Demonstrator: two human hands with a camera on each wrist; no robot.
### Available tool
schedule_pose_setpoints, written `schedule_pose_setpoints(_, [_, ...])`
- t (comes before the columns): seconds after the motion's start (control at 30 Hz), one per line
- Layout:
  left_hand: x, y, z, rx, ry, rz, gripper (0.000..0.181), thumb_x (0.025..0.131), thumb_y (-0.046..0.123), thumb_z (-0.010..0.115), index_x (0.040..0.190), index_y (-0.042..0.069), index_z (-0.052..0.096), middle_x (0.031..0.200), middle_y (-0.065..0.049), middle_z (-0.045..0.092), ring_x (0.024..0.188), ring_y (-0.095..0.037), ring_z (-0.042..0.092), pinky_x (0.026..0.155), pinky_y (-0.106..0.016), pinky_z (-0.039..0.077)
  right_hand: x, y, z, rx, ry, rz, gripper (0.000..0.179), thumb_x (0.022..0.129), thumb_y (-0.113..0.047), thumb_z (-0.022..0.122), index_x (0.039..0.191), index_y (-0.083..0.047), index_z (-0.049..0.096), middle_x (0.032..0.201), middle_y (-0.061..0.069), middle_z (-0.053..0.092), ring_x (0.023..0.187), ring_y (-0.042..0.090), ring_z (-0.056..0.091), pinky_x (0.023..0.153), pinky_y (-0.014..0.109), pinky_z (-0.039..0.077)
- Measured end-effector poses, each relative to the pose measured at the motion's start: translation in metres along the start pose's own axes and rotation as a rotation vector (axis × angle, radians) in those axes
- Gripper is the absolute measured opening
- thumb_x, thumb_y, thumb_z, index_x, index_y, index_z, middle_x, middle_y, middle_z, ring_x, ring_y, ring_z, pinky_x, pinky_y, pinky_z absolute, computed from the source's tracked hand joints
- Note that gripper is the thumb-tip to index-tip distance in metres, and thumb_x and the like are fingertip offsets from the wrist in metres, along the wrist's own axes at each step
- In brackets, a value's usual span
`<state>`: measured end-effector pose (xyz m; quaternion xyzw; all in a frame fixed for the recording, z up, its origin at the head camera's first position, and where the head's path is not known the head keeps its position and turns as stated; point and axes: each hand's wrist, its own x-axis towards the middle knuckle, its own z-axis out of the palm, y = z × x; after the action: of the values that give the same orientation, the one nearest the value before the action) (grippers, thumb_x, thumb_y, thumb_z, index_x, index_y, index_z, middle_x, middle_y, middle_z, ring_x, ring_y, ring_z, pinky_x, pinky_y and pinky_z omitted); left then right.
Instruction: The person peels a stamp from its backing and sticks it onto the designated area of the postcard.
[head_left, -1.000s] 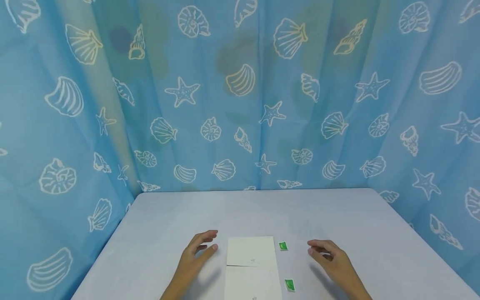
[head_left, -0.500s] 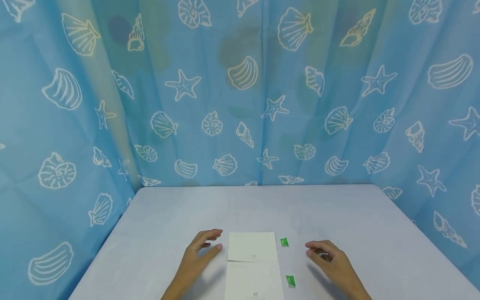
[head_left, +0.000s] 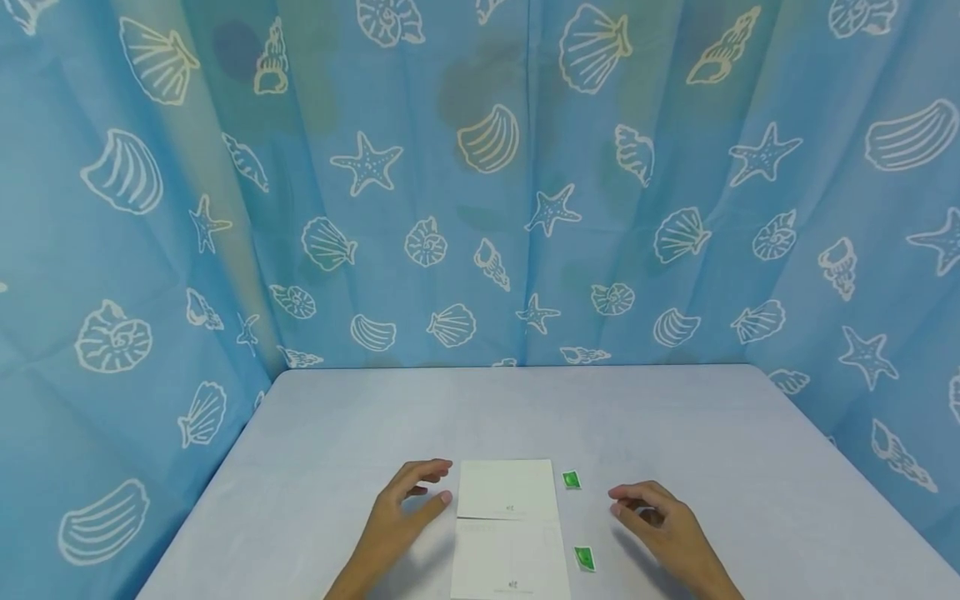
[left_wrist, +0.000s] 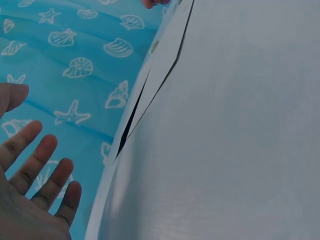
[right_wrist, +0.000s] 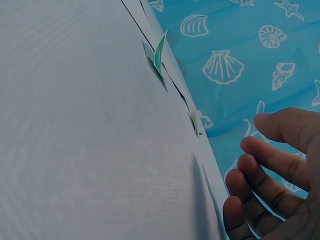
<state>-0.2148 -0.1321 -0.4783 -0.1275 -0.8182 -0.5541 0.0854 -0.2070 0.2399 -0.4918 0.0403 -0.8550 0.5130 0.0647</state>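
Two white cards (head_left: 508, 490) with small grey print lie one in front of the other on the table, the nearer card (head_left: 510, 560) at the front edge of the head view. To their right are two small green stickers with white borders, a far one (head_left: 572, 480) and a near one (head_left: 584, 558). In the right wrist view, the near sticker (right_wrist: 159, 54) stands curled up. My left hand (head_left: 403, 512), fingers spread and relaxed, hovers just left of the cards. Right of the stickers hangs my right hand (head_left: 660, 523), fingers loosely bent. Neither hand holds anything.
A white cloth covers the table (head_left: 337, 433). Behind it and along both sides hangs a blue curtain (head_left: 420, 183) printed with shells and starfish. Both hands cast shadows on the cloth.
My left hand has drifted slightly right, closer to the cards, and my right hand slightly left. The head view has tilted down a little. Cards and stickers lie as before.
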Motion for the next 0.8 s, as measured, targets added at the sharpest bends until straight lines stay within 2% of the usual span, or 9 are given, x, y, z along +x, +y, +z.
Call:
schedule_pose_setpoints(0.2, [-0.002, -0.001, 0.001, -0.005, -0.013, 0.011, 0.036, 0.092, 0.033, 0.074, 0.126, 0.035, 0.064, 0.123, 0.014, 0.061, 0.113, -0.010, 0.056, 0.101, -0.041, 0.046, -0.002, -0.002, 0.002, -0.035, -0.006, -0.022, 0.020, 0.094, -0.027, 0.073, 0.108, -0.013, 0.074, 0.101, -0.001, 0.064, 0.089, 0.012, 0.061, 0.075, 0.026, 0.053])
schedule_pose_setpoints(0.43, [-0.005, 0.001, 0.004, -0.006, -0.044, 0.044, 0.038, 0.093, 0.023, 0.074, 0.129, 0.024, 0.065, 0.124, 0.014, 0.061, 0.114, -0.013, 0.056, 0.100, -0.039, 0.046, -0.004, -0.004, 0.006, -0.065, -0.013, -0.032, 0.015, 0.091, -0.023, 0.075, 0.104, -0.016, 0.074, 0.099, -0.004, 0.065, 0.087, 0.011, 0.061, 0.074, 0.026, 0.053])
schedule_pose_setpoints(0.63, [-0.007, 0.005, 0.008, -0.016, -0.075, 0.059, 0.037, 0.093, 0.022, 0.073, 0.128, 0.028, 0.065, 0.124, 0.014, 0.061, 0.115, -0.014, 0.056, 0.099, -0.039, 0.047, -0.005, -0.006, 0.010, -0.096, -0.026, -0.045, 0.012, 0.090, -0.021, 0.077, 0.101, -0.018, 0.075, 0.098, -0.006, 0.065, 0.085, 0.010, 0.061, 0.075, 0.025, 0.054])
schedule_pose_setpoints(0.8, [-0.008, 0.006, 0.010, -0.022, -0.084, 0.057, 0.037, 0.093, 0.023, 0.074, 0.126, 0.035, 0.064, 0.123, 0.015, 0.061, 0.115, -0.013, 0.056, 0.099, -0.040, 0.047, -0.006, -0.006, 0.011, -0.071, -0.044, -0.055, 0.012, 0.088, -0.019, 0.078, 0.099, -0.019, 0.075, 0.096, -0.007, 0.066, 0.086, 0.012, 0.061, 0.075, 0.025, 0.053])
